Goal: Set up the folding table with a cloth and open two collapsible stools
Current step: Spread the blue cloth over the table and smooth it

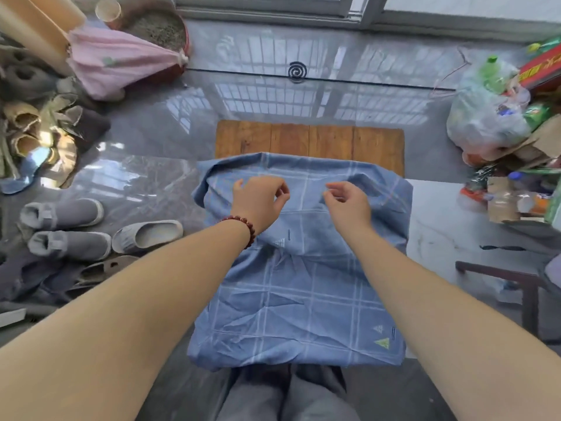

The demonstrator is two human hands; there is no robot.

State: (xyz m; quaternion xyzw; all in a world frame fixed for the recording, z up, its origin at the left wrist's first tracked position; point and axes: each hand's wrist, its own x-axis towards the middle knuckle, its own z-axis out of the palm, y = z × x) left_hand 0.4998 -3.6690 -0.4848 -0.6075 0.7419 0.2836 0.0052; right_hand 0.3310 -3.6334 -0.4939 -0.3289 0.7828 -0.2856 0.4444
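The table [309, 141] stood on the glossy grey floor [258, 95], a low top of wooden planks. The blue checked cloth [303, 299] lay over most of it, creased, its near edge hanging just in front of the person's grey trousers [288, 396]. The far strip of wood was bare, and the cloth's far edge sat bunched and rolled back there.

Both bare arms reached out over the cloth. The left hand [258, 202], with a dark red bead bracelet [243, 223] at the wrist, hung by the rolled edge with its fingers curled in toward the thumb. The right hand [347, 203] was beside it, a little apart, curled the same way. I could not tell whether either hand pinched the fabric or only hovered close above it.

To the left on the floor were grey shoes [63, 214] and a pale slipper [145, 235], with a pink bundle [121, 62] further back. A dark mosquito coil [297, 71] lay beyond the table. On the right sat a stuffed plastic bag [485, 117] among clutter, and a dark wooden frame [501, 275] nearer me.
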